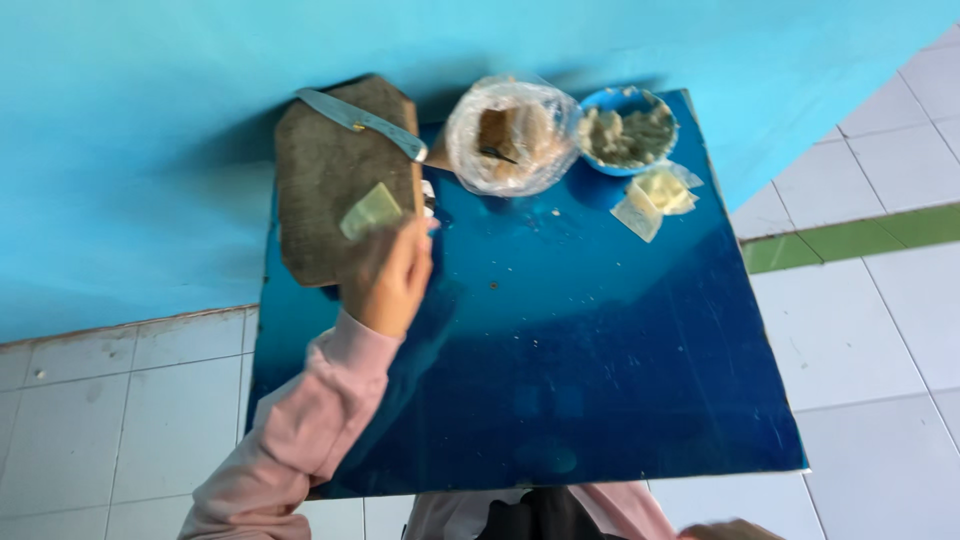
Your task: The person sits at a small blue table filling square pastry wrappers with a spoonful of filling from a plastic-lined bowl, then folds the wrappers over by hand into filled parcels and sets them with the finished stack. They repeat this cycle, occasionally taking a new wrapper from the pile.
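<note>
Head view looks down on a blue bench [560,380] set against a turquoise wall [150,150]; the left hand [392,280], in a pink sleeve [310,420], is stretched out over the edge of a worn wooden board [325,185], its fingers closed on a pale square wrapper [371,211] held just above the board (the picture is blurred here, so the grip itself is hard to read); a grey-handled knife [362,122] lies across the board's far end; beside it stands a bowl covered in clear plastic [512,135], then a blue bowl of pale filling [628,130], with a small stack of wrappers [655,198] just in front; the right hand [735,530] barely shows at the bottom edge, its fingers unreadable; white floor tiles [880,330] surround the bench.
</note>
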